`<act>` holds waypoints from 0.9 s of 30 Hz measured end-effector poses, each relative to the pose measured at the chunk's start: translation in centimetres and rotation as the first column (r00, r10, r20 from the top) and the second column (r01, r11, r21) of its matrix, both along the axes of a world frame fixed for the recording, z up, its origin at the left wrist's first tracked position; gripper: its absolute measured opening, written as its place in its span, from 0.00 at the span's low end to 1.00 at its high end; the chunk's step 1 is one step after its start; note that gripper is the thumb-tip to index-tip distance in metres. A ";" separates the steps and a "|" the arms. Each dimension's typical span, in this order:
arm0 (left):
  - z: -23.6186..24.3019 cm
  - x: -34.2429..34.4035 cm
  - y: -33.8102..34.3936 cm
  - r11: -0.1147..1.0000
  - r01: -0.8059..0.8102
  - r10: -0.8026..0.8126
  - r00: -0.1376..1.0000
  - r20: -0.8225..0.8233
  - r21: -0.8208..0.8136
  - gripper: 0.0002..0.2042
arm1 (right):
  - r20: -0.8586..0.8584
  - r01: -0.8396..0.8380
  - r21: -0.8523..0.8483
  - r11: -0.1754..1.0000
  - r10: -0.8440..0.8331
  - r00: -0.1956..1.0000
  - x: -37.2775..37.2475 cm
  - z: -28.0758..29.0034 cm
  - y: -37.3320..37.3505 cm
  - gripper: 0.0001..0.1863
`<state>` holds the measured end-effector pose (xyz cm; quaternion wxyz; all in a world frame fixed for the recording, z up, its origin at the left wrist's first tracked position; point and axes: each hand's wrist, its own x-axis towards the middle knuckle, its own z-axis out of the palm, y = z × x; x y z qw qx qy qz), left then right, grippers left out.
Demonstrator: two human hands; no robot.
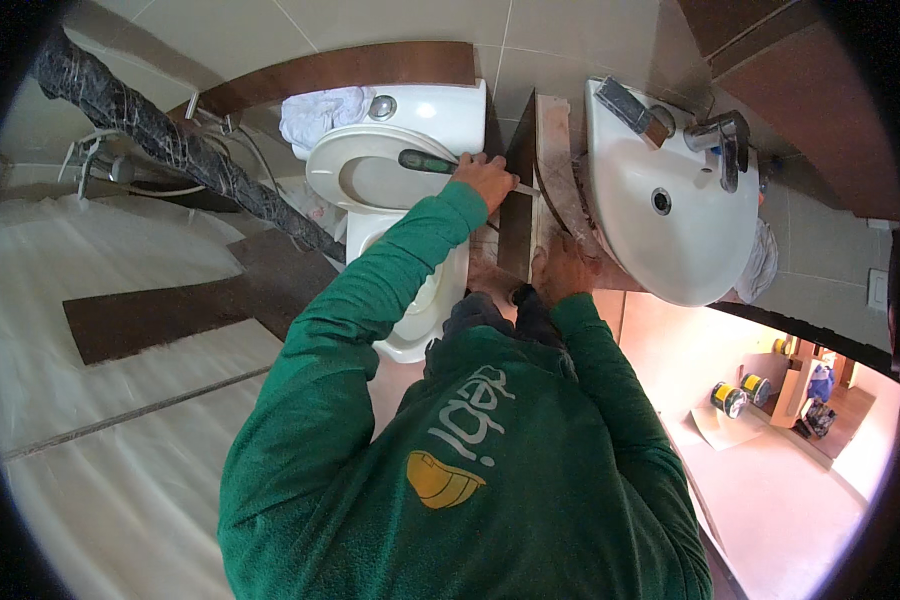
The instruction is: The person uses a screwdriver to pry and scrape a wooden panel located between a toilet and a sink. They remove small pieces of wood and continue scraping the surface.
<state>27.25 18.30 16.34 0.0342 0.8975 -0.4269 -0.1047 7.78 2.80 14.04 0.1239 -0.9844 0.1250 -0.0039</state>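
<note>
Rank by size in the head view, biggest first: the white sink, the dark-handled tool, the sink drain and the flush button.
1. White sink
2. Dark-handled tool, partly hidden by the left hand
3. Sink drain and flush button: they look alike, so unranked

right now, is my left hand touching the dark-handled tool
Touching. The head view shows it: your left hand is closed around the dark-handled tool, whose handle end sticks out leftward.
</note>
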 end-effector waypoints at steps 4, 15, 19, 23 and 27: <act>2.1 1.6 -1.4 0.969 0.128 -0.117 0.991 -0.065 0.212 0.12 | -0.063 0.016 -0.048 0.999 -0.019 0.998 0.5 1.3 0.5 0.27; 2.5 -4.0 -0.3 0.933 0.244 -0.231 0.970 -0.081 0.266 0.08 | 0.076 -0.005 0.088 0.996 -0.001 0.997 0.1 1.3 -0.8 0.25; 2.9 -3.7 -0.8 0.877 0.392 -0.375 0.920 -0.116 0.278 0.08 | 0.112 -0.039 0.139 0.990 0.024 0.993 0.4 1.1 -0.2 0.24; 1.1 -1.8 -1.9 0.872 0.436 -0.453 0.891 0.032 0.221 0.09 | 0.185 -0.104 0.119 0.987 0.081 0.979 1.1 1.8 0.6 0.22; 1.9 -0.8 -3.8 0.889 0.431 -0.443 0.895 0.054 0.151 0.13 | 0.111 -0.015 0.152 0.988 -0.002 0.994 1.9 -1.6 0.2 0.19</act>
